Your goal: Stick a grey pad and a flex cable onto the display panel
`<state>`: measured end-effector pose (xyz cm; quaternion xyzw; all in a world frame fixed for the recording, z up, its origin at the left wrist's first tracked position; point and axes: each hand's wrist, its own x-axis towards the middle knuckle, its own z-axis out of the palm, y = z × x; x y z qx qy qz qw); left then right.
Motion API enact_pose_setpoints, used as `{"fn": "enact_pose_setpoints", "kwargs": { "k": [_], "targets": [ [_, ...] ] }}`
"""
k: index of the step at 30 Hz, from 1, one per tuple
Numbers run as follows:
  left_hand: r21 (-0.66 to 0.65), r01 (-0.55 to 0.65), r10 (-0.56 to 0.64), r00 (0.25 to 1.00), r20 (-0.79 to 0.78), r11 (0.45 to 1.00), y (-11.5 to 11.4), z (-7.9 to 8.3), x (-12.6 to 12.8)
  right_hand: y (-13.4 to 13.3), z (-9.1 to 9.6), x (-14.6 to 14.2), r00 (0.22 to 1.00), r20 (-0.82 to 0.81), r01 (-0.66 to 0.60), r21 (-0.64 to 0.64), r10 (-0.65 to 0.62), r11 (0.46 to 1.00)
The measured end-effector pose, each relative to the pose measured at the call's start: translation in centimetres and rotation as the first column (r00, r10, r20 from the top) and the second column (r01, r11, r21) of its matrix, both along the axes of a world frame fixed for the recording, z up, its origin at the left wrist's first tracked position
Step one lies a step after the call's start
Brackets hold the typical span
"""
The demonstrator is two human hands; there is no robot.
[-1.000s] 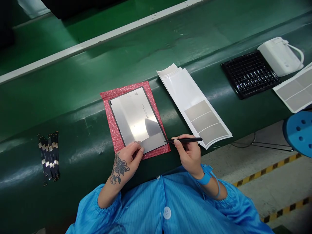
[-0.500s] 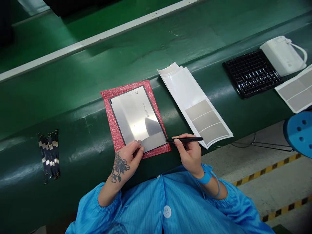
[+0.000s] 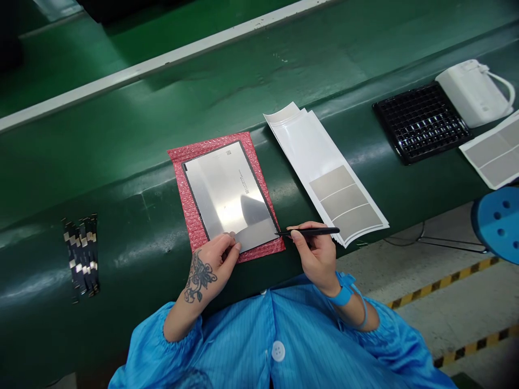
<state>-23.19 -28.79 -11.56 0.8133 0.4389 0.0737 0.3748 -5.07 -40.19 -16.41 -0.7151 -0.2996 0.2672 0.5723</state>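
A silvery display panel (image 3: 223, 189) with a dark rim lies on a pink bubble-wrap bag (image 3: 184, 202) on the green bench. Across the panel's near end sits a thin grey adhesive sheet (image 3: 257, 234). At its left end, my left hand (image 3: 214, 262) is closed, thumb and index finger pinching the sheet; the fingertips partly hide the contact. Black tweezers (image 3: 318, 231) are gripped in my right hand (image 3: 318, 256), with their tip at the sheet's right end, by the panel's corner.
Right of the panel lies a stack of white backing sheets (image 3: 312, 146) with grey pieces on the top one. Farther right are a black grid tray (image 3: 421, 121), a white device (image 3: 472, 92) and a blue stool (image 3: 498, 221). Dark flex cables (image 3: 83, 254) lie on the left.
Both hands, the tweezers and the sheet hold nearly the same positions. The whole view has shifted very slightly.
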Motion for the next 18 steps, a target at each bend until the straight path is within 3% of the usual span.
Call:
{"fn": "enact_pose_setpoints", "kwargs": {
  "k": [6,14,18],
  "targets": [
    [0.006,0.000,0.001,0.998,-0.056,1.000,-0.13,0.06,0.03,0.04,0.15,0.04,1.000,0.003,0.009,-0.014,-0.008,1.000],
    [0.154,0.027,-0.009,0.993,-0.119,0.988,-0.76,-0.43,0.52,-0.10,-0.02,0.08,1.000,-0.003,0.018,-0.038,-0.018,0.999],
    [0.140,0.030,-0.005,0.984,-0.177,0.990,-0.87,-0.38,0.65,-0.04,0.06,0.10,1.000,-0.005,0.020,-0.030,-0.020,0.999]
  ]
}}
